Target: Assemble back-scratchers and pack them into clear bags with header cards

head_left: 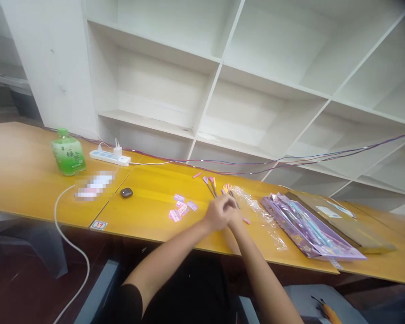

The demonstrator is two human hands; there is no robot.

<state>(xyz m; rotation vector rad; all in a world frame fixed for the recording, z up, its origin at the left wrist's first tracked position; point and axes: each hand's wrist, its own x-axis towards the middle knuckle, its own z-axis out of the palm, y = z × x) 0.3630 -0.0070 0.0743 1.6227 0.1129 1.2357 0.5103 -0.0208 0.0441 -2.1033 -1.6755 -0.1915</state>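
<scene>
My left hand and my right hand meet close together above the table, with their fingers curled in toward each other. Whatever lies between them is hidden. Just beyond are thin dark sticks with purple and orange ends, and a yellow-and-pink cluster partly behind my fingers. Several small pink printed pieces lie to the left. A small pink piece rests beside my right wrist. Clear crinkled plastic wrap spreads out to the right.
A purple open box with plastic-wrapped items stands right, against a flat cardboard box. Leftward are a green bottle, a power strip and a small black case. A white cable hangs over the front edge.
</scene>
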